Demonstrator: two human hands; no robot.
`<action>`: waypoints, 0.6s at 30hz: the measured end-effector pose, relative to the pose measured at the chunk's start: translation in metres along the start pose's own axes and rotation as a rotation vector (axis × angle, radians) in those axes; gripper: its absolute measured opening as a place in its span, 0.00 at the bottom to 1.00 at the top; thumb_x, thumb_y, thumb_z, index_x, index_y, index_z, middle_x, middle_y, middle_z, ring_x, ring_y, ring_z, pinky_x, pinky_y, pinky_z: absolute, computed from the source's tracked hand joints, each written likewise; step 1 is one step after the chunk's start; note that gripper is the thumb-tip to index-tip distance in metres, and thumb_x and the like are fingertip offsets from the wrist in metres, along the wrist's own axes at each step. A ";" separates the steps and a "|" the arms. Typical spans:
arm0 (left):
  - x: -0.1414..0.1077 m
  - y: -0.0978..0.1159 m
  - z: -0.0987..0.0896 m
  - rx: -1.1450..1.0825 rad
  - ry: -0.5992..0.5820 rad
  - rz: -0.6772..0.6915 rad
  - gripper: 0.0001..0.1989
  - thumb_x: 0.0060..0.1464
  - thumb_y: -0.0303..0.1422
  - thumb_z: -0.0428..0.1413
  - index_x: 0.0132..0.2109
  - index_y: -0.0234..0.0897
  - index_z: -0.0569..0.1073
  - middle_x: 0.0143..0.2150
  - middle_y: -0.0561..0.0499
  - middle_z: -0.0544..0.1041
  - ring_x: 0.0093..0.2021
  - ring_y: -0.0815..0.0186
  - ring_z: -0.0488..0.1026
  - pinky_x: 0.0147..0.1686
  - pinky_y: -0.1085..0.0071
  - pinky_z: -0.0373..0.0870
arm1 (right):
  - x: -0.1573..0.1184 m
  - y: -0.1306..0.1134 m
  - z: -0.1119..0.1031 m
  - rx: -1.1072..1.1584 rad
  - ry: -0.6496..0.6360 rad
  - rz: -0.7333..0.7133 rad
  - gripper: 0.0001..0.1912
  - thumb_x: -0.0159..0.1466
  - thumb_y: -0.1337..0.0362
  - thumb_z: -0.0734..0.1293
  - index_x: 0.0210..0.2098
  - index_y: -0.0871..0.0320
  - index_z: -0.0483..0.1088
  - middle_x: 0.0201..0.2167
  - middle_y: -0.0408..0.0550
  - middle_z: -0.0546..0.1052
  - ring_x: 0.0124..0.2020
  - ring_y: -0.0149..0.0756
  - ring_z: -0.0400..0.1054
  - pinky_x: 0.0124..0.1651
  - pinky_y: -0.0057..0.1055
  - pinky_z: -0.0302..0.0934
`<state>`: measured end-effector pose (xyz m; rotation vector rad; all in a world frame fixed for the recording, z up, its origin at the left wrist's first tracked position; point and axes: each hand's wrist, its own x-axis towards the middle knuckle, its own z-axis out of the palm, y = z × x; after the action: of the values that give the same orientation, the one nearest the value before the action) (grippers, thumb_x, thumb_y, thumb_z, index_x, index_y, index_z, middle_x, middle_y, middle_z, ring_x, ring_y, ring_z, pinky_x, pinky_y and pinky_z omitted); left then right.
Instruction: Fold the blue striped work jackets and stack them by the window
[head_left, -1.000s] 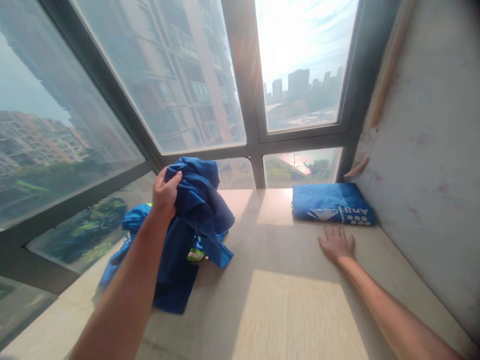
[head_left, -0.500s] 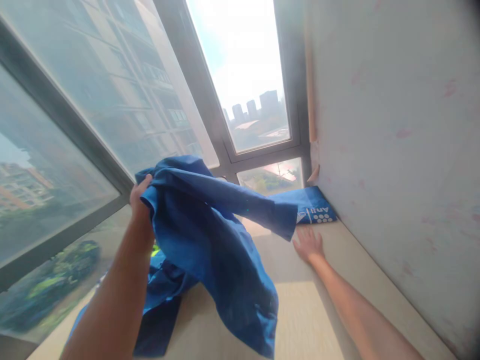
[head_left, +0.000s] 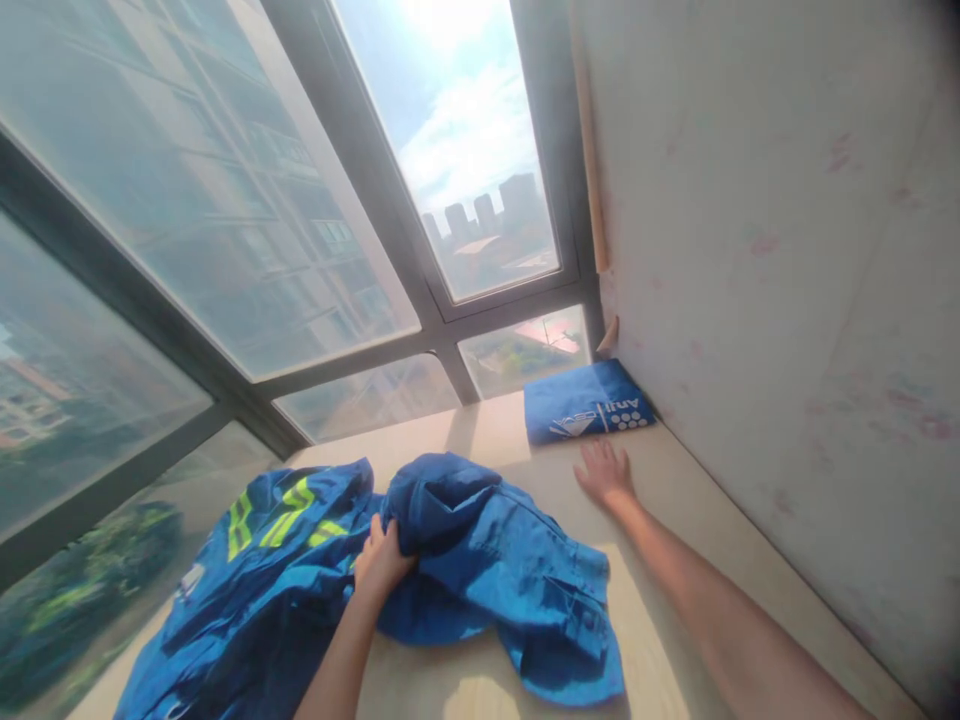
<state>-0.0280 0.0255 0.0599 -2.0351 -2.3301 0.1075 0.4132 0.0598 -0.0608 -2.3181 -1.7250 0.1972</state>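
Observation:
A crumpled blue work jacket (head_left: 502, 570) lies on the pale wooden surface in front of me, its hem or waistband spread toward the lower right. My left hand (head_left: 384, 556) is closed on its left end, with some fingertips hidden in the cloth. Left of that hand is more blue work clothing (head_left: 247, 590) with yellow-green stripes, heaped in loose folds; I cannot tell whether the two are separate. Beyond my right hand (head_left: 604, 474) lies a flat folded blue garment (head_left: 581, 400) with white lettering. That hand rests flat, fingers spread, just at its near edge.
The pale wooden surface (head_left: 652, 580) carries patches of sunlight. Windows with grey frames (head_left: 439, 340) border it on the left and at the back. A pale patterned wall (head_left: 780, 330) runs along the right side, with a peeling strip (head_left: 609, 336) at the corner.
My left hand has come down and to the right, lowering the raised jacket onto the surface. The striped clothing and folded garment are now uncovered. My right hand stays flat by the folded garment.

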 end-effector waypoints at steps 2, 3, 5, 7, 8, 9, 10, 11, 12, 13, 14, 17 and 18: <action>0.010 -0.003 0.004 -0.110 -0.079 -0.037 0.44 0.52 0.42 0.58 0.70 0.31 0.52 0.68 0.23 0.61 0.57 0.41 0.74 0.51 0.55 0.69 | -0.001 0.000 0.001 0.002 0.009 -0.001 0.30 0.70 0.54 0.57 0.69 0.55 0.61 0.72 0.58 0.56 0.73 0.52 0.45 0.70 0.57 0.33; 0.013 -0.003 0.004 -0.159 -0.102 -0.019 0.45 0.53 0.41 0.57 0.72 0.31 0.48 0.63 0.25 0.68 0.55 0.43 0.76 0.49 0.56 0.70 | -0.001 0.000 0.001 0.005 0.014 -0.001 0.30 0.70 0.54 0.57 0.69 0.55 0.61 0.72 0.58 0.56 0.73 0.52 0.45 0.70 0.57 0.33; 0.014 0.002 0.001 -0.212 -0.089 0.054 0.43 0.54 0.36 0.56 0.72 0.32 0.48 0.56 0.30 0.76 0.54 0.43 0.77 0.50 0.56 0.70 | -0.001 0.000 0.002 0.011 0.026 -0.003 0.30 0.70 0.54 0.57 0.68 0.56 0.62 0.72 0.59 0.57 0.72 0.52 0.46 0.70 0.57 0.33; 0.007 0.013 -0.008 -0.291 -0.018 0.116 0.39 0.52 0.31 0.55 0.71 0.34 0.56 0.54 0.34 0.78 0.55 0.42 0.76 0.52 0.53 0.69 | -0.001 0.000 0.003 0.025 0.039 -0.006 0.29 0.69 0.55 0.58 0.68 0.56 0.63 0.71 0.59 0.58 0.72 0.53 0.46 0.70 0.58 0.33; 0.003 0.021 -0.016 -0.383 0.037 0.139 0.38 0.51 0.30 0.55 0.69 0.35 0.60 0.55 0.35 0.78 0.56 0.43 0.75 0.54 0.53 0.68 | 0.000 0.000 0.003 0.040 0.048 -0.009 0.29 0.69 0.55 0.59 0.67 0.56 0.63 0.71 0.59 0.58 0.72 0.53 0.46 0.70 0.58 0.33; -0.002 0.029 -0.026 -0.518 0.095 0.158 0.37 0.49 0.29 0.57 0.68 0.36 0.63 0.55 0.37 0.78 0.58 0.44 0.74 0.56 0.53 0.68 | 0.000 0.001 0.003 0.057 0.057 -0.011 0.29 0.69 0.56 0.60 0.67 0.57 0.64 0.71 0.60 0.58 0.72 0.54 0.47 0.70 0.58 0.33; -0.007 0.037 -0.038 -0.691 0.147 0.177 0.37 0.48 0.30 0.58 0.67 0.37 0.65 0.56 0.39 0.78 0.59 0.46 0.73 0.57 0.54 0.68 | -0.001 0.001 0.003 0.073 0.064 -0.014 0.28 0.69 0.57 0.60 0.66 0.58 0.64 0.71 0.61 0.58 0.72 0.54 0.47 0.70 0.59 0.33; -0.012 0.044 -0.054 -0.888 0.193 0.189 0.37 0.46 0.30 0.60 0.65 0.38 0.67 0.58 0.42 0.77 0.60 0.48 0.73 0.59 0.56 0.68 | -0.001 0.001 0.003 0.088 0.073 -0.014 0.28 0.68 0.57 0.61 0.66 0.58 0.65 0.71 0.62 0.59 0.72 0.55 0.47 0.69 0.59 0.33; -0.015 0.051 -0.070 -1.072 0.226 0.188 0.36 0.45 0.31 0.62 0.63 0.38 0.70 0.59 0.43 0.77 0.60 0.50 0.72 0.60 0.58 0.68 | -0.001 0.002 0.003 0.106 0.086 -0.018 0.28 0.68 0.58 0.61 0.65 0.59 0.65 0.70 0.63 0.59 0.71 0.55 0.48 0.69 0.59 0.33; -0.017 0.058 -0.088 -1.225 0.238 0.175 0.35 0.43 0.32 0.64 0.62 0.38 0.71 0.59 0.45 0.77 0.59 0.51 0.73 0.60 0.59 0.68 | -0.001 0.002 0.003 0.129 0.103 -0.022 0.27 0.68 0.58 0.62 0.64 0.60 0.66 0.69 0.63 0.60 0.71 0.56 0.49 0.69 0.60 0.34; -0.017 0.064 -0.106 -1.338 0.243 0.161 0.35 0.42 0.33 0.65 0.60 0.37 0.73 0.57 0.46 0.78 0.57 0.51 0.74 0.59 0.58 0.69 | -0.002 0.003 0.003 0.162 0.123 -0.028 0.26 0.68 0.57 0.63 0.63 0.60 0.68 0.69 0.63 0.62 0.70 0.57 0.49 0.69 0.60 0.35; -0.004 0.083 -0.145 -1.502 0.222 0.184 0.33 0.43 0.36 0.66 0.59 0.37 0.74 0.50 0.47 0.81 0.49 0.52 0.78 0.53 0.57 0.75 | -0.003 0.006 0.005 0.281 0.176 -0.047 0.24 0.68 0.56 0.63 0.60 0.59 0.71 0.67 0.62 0.64 0.70 0.57 0.51 0.69 0.60 0.36; 0.003 0.089 -0.151 -1.508 0.254 0.224 0.33 0.43 0.36 0.66 0.59 0.36 0.73 0.48 0.47 0.82 0.48 0.52 0.79 0.52 0.57 0.75 | -0.003 0.007 0.005 0.306 0.181 -0.044 0.23 0.69 0.57 0.61 0.59 0.59 0.71 0.67 0.62 0.65 0.70 0.56 0.51 0.69 0.60 0.36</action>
<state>0.0720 0.0441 0.2029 -2.3279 -2.0281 -2.3055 0.4177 0.0559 -0.0679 -2.0109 -1.5371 0.2192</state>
